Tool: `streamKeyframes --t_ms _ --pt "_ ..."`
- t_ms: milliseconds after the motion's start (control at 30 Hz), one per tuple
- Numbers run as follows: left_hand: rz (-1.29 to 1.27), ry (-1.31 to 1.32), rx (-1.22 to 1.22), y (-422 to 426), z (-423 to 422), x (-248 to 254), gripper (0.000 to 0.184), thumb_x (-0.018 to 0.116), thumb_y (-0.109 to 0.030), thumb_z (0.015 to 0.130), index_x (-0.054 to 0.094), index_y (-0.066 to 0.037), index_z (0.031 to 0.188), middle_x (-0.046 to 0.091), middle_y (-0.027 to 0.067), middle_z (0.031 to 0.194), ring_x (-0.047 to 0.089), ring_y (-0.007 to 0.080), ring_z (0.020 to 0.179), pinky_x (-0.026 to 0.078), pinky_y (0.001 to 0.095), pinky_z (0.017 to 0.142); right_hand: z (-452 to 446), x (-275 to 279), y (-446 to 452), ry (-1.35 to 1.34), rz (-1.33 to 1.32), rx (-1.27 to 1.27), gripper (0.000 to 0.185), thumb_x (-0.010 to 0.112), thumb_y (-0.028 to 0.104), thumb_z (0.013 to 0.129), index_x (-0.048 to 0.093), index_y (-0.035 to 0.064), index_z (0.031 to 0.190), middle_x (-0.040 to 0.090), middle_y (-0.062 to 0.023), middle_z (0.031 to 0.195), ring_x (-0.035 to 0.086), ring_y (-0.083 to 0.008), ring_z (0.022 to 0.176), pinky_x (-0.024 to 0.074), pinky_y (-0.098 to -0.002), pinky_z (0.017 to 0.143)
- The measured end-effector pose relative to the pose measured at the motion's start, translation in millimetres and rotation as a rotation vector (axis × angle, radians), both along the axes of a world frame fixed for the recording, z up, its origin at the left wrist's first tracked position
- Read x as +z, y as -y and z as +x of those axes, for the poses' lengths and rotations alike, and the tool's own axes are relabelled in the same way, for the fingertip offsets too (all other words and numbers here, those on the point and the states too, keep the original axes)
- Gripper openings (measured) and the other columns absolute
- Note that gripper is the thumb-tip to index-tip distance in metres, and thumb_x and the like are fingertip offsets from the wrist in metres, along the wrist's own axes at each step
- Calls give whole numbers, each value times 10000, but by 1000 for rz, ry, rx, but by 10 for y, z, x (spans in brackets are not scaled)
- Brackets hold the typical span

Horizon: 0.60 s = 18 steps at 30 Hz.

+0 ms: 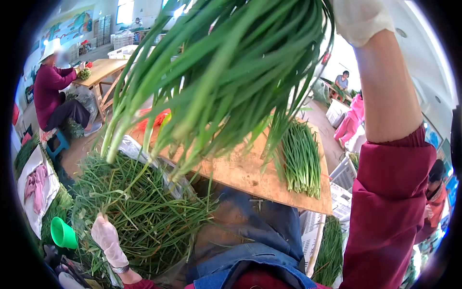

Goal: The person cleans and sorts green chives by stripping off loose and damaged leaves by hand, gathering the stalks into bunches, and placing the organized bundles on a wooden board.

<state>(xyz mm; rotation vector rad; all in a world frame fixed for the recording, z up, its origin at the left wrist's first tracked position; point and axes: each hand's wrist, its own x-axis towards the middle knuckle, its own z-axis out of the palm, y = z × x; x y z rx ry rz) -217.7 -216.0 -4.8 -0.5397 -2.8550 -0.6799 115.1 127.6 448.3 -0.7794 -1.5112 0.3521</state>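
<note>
My right hand (363, 21), in a pale thin glove, is raised at the top edge and grips a large bunch of garlic chives (231, 72). The green leaves fan down and left, their pale stem ends slightly blurred; my fingers are partly cut off by the frame. Down at the left, my gloved left hand (107, 236) rests at a heap of loose chive leaves (144, 207). Its fingers look drawn together, but what is between them is hidden among the leaves. A neat chive bundle (301, 156) lies on the wooden board (236, 176) in front of me.
A green cup (63, 232) stands left of the heap. White plastic crates (342, 176) are right of the board, with more chives (329, 250) below. Red ties (153, 119) lie at the board's far left. A person (53, 94) sits at another table (103, 72).
</note>
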Motion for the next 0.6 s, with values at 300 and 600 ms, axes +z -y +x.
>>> streamKeyframes --t_ms 300,600 --pt "703 737 -1201 -1409 1430 727 629 650 -247 703 470 17 1245 477 196 1276 397 299 1226 289 339 1029 -86 -22 13 21 -13 -13 307 576 197 744 617 -13 964 623 -93 840 598 -257 767 470 -359 678" --pt "1309 1777 -1496 -2024 1879 638 312 566 -195 882 555 20 1109 553 2 692 484 64 561 370 215 490 -142 -50 -23 20 -14 0 311 572 197 744 615 -13 970 623 -95 845 598 -262 774 469 -365 682"
